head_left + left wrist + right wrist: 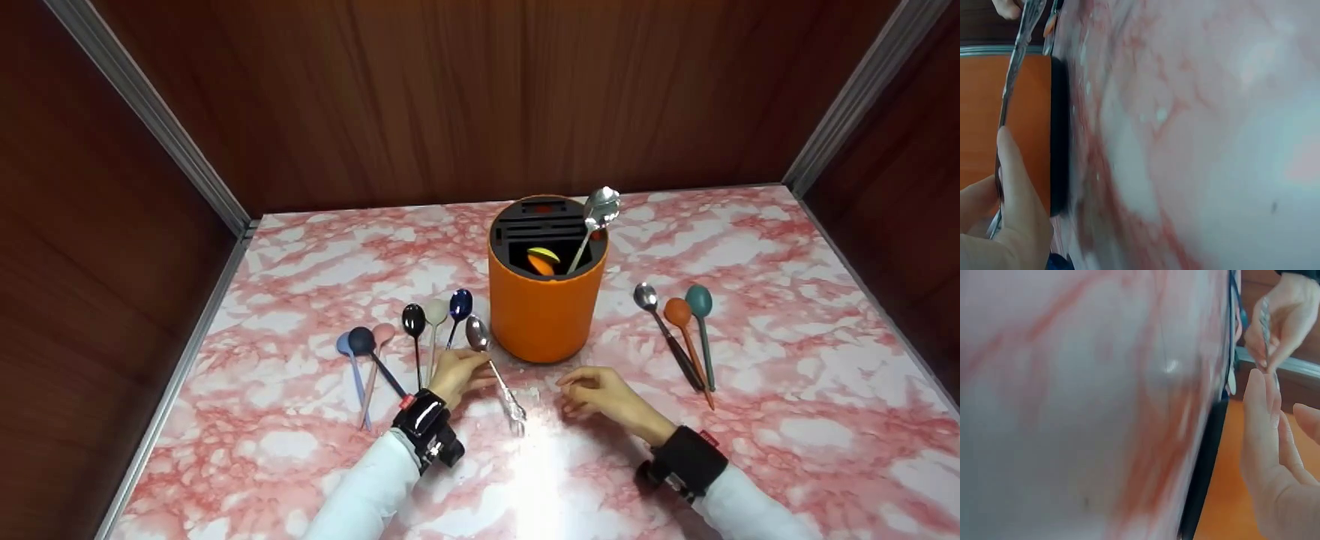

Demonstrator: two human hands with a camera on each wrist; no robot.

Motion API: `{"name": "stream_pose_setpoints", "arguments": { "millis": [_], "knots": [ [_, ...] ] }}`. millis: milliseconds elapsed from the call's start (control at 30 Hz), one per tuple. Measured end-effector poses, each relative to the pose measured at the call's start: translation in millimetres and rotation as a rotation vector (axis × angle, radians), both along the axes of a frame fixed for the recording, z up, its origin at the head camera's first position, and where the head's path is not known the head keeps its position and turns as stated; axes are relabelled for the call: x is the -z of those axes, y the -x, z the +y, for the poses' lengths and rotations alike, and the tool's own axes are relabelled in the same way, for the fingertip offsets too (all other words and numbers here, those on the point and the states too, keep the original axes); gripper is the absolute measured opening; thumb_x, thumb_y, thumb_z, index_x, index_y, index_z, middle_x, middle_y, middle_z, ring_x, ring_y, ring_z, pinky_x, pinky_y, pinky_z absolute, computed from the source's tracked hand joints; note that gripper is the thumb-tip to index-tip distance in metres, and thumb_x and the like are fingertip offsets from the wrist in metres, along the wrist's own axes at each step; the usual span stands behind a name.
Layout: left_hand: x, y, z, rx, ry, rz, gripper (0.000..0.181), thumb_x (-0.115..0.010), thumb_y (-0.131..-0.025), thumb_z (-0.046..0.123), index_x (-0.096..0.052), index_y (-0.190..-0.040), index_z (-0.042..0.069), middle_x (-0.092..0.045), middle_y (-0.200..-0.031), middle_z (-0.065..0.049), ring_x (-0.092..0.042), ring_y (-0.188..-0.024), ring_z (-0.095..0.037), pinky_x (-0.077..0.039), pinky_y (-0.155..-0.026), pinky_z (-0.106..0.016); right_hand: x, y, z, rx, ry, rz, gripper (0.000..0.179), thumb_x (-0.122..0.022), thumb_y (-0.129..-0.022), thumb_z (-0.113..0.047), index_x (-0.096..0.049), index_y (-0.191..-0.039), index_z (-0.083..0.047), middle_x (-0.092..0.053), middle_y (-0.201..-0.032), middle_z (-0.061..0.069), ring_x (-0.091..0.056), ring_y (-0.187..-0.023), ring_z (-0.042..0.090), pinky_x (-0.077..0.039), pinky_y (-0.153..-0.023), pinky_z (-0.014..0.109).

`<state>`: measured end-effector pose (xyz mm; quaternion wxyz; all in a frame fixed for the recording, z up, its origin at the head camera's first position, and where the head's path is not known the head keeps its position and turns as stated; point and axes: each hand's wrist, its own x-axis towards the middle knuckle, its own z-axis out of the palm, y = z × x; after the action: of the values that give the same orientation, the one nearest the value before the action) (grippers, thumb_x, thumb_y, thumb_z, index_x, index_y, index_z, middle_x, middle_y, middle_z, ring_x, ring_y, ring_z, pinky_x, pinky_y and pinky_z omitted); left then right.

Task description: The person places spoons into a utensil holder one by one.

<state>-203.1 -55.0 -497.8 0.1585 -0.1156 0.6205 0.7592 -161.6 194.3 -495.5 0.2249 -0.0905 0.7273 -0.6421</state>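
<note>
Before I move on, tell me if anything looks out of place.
Nothing looks spilled or damaged. The silver utensil leans in the orange holder, oddly tall beside the yellow piece sunk inside. Far left, the pink spoon crosses the pale blue spoon.

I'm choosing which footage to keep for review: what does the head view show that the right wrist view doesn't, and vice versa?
Only the head view shows the slotted top of the orange holder, the shiny cutlery leaning out of it, and the dark-handled spoon, orange spoon and teal spoon on the right.

Only the right wrist view clearly shows the black band round the holder's foot.

Both show the left hand pinching a silver spoon, and the right hand holding nothing.
</note>
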Motion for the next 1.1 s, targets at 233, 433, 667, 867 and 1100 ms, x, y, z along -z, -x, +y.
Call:
{"name": "stream_pose_setpoints", "arguments": {
  "millis": [233,433,667,867,1100],
  "knots": [
    [1.3,-6.8,11.3,0.005,-0.020,-0.008,0.022,-0.053,-0.096,-0.005,-0.053,-0.110,-0.022,-0.063,-0.082,-0.008,-0.066,-0.063,-0.010,-0.063,-0.074,-0.030,4.3,-1.6,-12,-0.028,0.000,-0.007,0.038,-0.052,-0.096,-0.005,-0.051,-0.121,0.024,-0.069,-0.103,0.029,-0.069,-0.078,0.010,-0.062,-0.074,0.027],
    [-1.3,-17.0,19.4,-0.012,-0.063,0.022,0.019,-0.054,-0.095,-0.005,-0.054,-0.106,-0.021,-0.062,-0.077,-0.006,-0.066,-0.063,-0.010,-0.063,-0.075,-0.032,5.0,-4.0,-19,-0.031,0.042,-0.059,0.040,-0.055,-0.095,-0.006,-0.051,-0.124,0.023,-0.072,-0.098,0.018,-0.070,-0.079,0.010,-0.062,-0.077,0.029],
    [-3.5,-23.2,26.2,-0.032,-0.074,0.038,0.020,-0.055,-0.095,-0.004,-0.054,-0.106,-0.021,-0.062,-0.078,-0.005,-0.064,-0.061,-0.007,-0.063,-0.075,-0.032,6.7,-6.0,-23,-0.061,0.047,-0.102,0.042,-0.055,-0.094,-0.004,-0.050,-0.126,0.022,-0.071,-0.102,0.011,-0.067,-0.078,0.008,-0.062,-0.077,0.027],
    [-4.6,-26.7,28.7,-0.027,-0.086,0.038,0.020,-0.055,-0.095,-0.004,-0.053,-0.107,-0.020,-0.067,-0.087,-0.012,-0.066,-0.063,-0.009,-0.063,-0.077,-0.034,7.8,-6.6,-24,-0.058,0.038,-0.110,0.038,-0.058,-0.093,-0.002,-0.055,-0.122,0.021,-0.072,-0.107,0.015,-0.067,-0.078,0.007,-0.061,-0.075,0.024],
    [-8.1,-30.3,30.0,-0.025,-0.101,0.033,0.024,-0.056,-0.095,-0.003,-0.053,-0.109,-0.022,-0.064,-0.081,-0.007,-0.065,-0.062,-0.008,-0.063,-0.077,-0.034,5.3,-7.3,-23,-0.071,0.049,-0.152,0.035,-0.063,-0.092,-0.006,-0.061,-0.119,0.016,-0.073,-0.095,-0.001,-0.065,-0.078,0.004,-0.057,-0.074,0.019]
  ]
}}
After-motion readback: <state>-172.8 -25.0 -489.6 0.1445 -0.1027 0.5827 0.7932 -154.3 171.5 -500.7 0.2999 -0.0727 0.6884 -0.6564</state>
